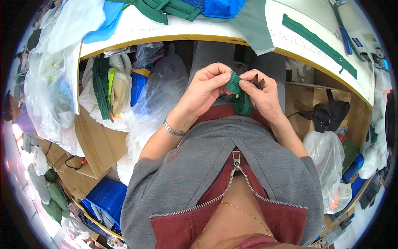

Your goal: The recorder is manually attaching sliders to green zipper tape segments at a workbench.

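My left hand (209,85) pinches one side of a green fabric strip (234,82), probably zipper tape, between thumb and fingers. On its other side my right hand (263,92) grips the same strip close by. A loop of the strip hangs below, in front of my lap. Dark pointed blades (258,81), like those of thread snips, stick out of my right hand; their handle is hidden in the palm. Both hands are held in front of the table edge, above my legs.
The white table (186,31) curves ahead, bearing green webbing pieces (174,8), a blue mesh piece (224,7) and a green zipper strip (319,46). Under it stand cardboard boxes (99,143) and clear plastic bags (159,87). A black strapped item (330,113) lies at right.
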Demonstrator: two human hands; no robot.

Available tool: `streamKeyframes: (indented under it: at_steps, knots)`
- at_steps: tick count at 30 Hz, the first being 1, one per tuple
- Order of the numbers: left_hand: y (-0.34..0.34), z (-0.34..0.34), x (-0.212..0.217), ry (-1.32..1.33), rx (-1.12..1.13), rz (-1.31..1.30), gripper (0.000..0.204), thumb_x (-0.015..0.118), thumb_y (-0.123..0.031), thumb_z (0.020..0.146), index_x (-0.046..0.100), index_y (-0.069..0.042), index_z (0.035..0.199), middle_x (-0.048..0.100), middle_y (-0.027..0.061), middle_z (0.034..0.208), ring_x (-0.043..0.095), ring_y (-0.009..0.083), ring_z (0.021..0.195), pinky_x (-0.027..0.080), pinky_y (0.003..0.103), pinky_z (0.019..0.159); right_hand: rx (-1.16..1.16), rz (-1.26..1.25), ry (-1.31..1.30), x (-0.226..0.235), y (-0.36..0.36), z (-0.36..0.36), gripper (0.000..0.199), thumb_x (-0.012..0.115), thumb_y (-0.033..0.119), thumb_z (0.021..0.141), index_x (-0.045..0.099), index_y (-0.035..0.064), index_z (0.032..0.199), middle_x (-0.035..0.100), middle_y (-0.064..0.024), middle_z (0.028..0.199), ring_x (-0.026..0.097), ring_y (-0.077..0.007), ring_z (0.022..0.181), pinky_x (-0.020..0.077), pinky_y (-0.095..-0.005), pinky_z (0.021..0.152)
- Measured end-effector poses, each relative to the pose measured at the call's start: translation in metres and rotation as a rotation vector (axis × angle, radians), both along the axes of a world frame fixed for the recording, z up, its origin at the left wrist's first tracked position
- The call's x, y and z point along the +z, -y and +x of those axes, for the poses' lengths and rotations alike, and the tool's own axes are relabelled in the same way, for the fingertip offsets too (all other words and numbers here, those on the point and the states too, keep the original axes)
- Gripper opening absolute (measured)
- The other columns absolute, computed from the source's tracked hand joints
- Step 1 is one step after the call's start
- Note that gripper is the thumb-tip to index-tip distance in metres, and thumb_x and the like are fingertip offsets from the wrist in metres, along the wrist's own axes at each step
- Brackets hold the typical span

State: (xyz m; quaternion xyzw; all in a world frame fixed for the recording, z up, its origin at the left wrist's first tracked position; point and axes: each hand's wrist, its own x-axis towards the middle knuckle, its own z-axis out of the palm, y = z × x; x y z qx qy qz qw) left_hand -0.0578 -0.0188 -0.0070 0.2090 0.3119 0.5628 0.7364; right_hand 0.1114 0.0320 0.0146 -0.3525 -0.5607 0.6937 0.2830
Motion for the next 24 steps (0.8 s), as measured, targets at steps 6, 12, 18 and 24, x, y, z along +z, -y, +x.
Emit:
streamKeyframes:
  at_steps: [6,12,18,24]
  knots:
    - [-0.001,-0.001,0.012,-0.487,0.098,0.041,0.011,0.058,-0.010,0.084,0.059,-0.001,0.089,0.060,0.0022,0.082,0.056,0.0096,0.072,0.046,0.023,0.066,-0.027,0.050,0.074,-0.005,0.003,0.003,0.013,0.059,0.008,0.082,0.061,-0.0020,0.089,0.059,0.0013,0.075,0.051,-0.0042,0.068,0.0415,-0.0197,0.060]
    - [-0.004,-0.004,0.030,-1.263,0.202,0.452,0.010,0.064,-0.005,0.075,0.065,0.000,0.084,0.064,0.0076,0.075,0.061,0.0135,0.068,0.047,0.021,0.061,-0.082,0.252,0.116,-0.001,0.001,0.000,0.014,0.061,0.007,0.079,0.064,-0.0005,0.090,0.062,-0.0029,0.072,0.054,-0.0064,0.064,0.0428,-0.0212,0.058]
    - [-0.003,-0.004,0.027,-1.479,0.245,0.663,0.007,0.063,-0.001,0.068,0.062,-0.003,0.075,0.061,0.0092,0.068,0.060,0.0217,0.059,0.048,0.027,0.053,0.038,0.516,0.257,0.001,0.000,0.000,0.015,0.063,0.004,0.075,0.064,0.0011,0.090,0.061,-0.0060,0.070,0.057,-0.0094,0.062,0.0427,-0.0219,0.055]
    - [0.001,0.000,0.032,-1.213,0.288,0.412,0.008,0.064,0.001,0.067,0.061,0.000,0.074,0.060,0.0066,0.065,0.059,0.0128,0.057,0.047,0.022,0.051,-0.009,0.408,0.136,-0.003,-0.001,0.004,0.011,0.061,0.003,0.078,0.062,0.0004,0.088,0.060,-0.0036,0.071,0.053,-0.0069,0.062,0.0412,-0.0206,0.056]
